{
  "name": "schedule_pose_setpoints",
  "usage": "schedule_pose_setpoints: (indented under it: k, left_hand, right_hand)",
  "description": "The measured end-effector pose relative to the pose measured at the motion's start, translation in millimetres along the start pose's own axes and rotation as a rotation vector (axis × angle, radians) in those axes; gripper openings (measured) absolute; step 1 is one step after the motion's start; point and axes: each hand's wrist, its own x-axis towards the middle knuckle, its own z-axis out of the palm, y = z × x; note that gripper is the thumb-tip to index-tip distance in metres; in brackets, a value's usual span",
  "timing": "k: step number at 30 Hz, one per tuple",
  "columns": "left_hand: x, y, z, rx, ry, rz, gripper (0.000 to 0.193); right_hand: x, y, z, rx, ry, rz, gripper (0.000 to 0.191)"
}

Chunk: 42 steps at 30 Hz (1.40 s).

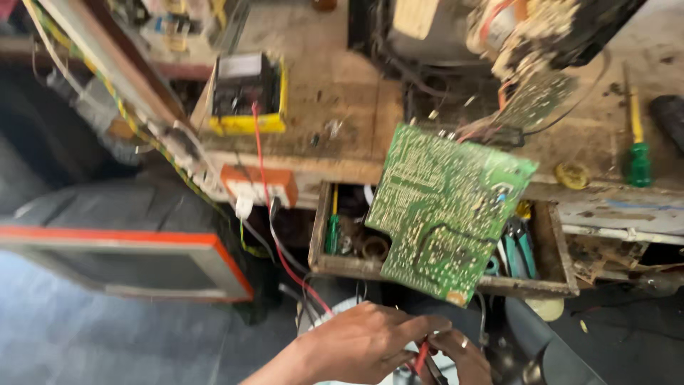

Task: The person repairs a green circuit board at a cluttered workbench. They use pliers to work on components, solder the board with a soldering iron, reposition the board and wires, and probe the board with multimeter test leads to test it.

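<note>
A worn wooden workbench [342, 93] is seen above the hands. On it, a yellow multimeter [246, 96] is set up to the left, a green-handled screwdriver [636, 146] far to the right, and a tape roll [572, 175] beside it.

An electronics repair workshop: a worn wooden workbench [342, 93] carries a yellow multimeter [246, 93] and a green-handled screwdriver [636, 150]. A green circuit board [445, 207] hangs off its front edge, above an open drawer [548, 285] of hand tools.

Circuit board [447, 207] over open drawer [556, 246], before workbench [342, 93]
</note>
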Motion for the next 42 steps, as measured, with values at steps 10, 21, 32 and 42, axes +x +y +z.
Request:
schedule_pose_setpoints:
  k: [10, 21, 32, 42]
  left_hand:
    - [-76.8, -32.0, 28.6, -0.245, 0.061, -0.001, 0.041]
    - [-235.9, -230.0, 22.7, 0.204, -0.038, -0.98, 0.02]
    - [-236.5, -361.0, 161.8, 0.19, 0.488, -0.733, 0.045]
    - [-203.0, -386.1, 168.2, 0.199, 0.61, -1.133, 0.035]
  right_hand:
    - [-107.9, 68.1, -23.9, -0.114, -0.049, 0.098, 0.029]
    - [-135.4, 124.3, -22.0, 0.348, 0.179, 0.757, 0.017]
    - [-123.3, 99.8, -28.3, 0.329, 0.092, 0.689, 0.02]
    - [-127.1, 108.1, -54.7, -0.021, -0.252, 0.455, 0.046]
